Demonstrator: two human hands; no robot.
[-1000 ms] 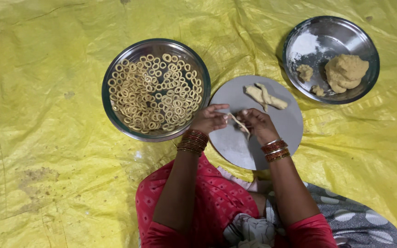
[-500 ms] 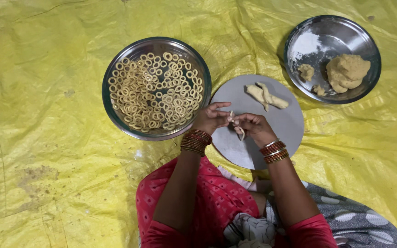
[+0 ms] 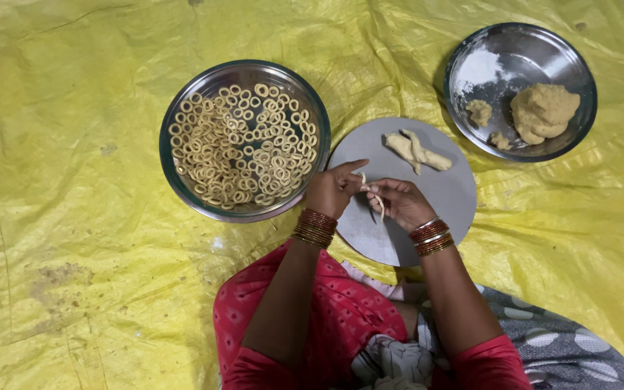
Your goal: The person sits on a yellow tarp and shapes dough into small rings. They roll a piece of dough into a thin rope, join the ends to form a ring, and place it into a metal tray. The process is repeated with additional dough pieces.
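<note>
Head view looked straight down at a person seated on a yellow plastic sheet (image 3: 74,144) spread over the floor. Both hands met over the near-left part of a round grey board (image 3: 442,195). The left hand (image 3: 332,189) and right hand (image 3: 397,202) each had their fingers pinched on a thin strip of pale dough (image 3: 374,196), which hung between them just above the board, its lower end curling down toward the right palm. Whether the strip's ends were already joined could not be told.

To the left, touching the board's edge, sat a steel bowl (image 3: 175,173) filled with many small dough rings (image 3: 243,144). On the far side of the board lay a few thicker dough pieces (image 3: 417,150). Well to the right stood a steel plate (image 3: 579,79) holding a large dough lump (image 3: 543,112), two small bits and a dusting of white flour.

Judging from the strip's thinness, the main risk was a tear: too firm a pull between the two pinches would likely snap it. Too light a press where the ends meet could leave a ring that opens up. The left wrist was near the bowl's rim, so a careless sweep might nudge it and crush finished rings.
</note>
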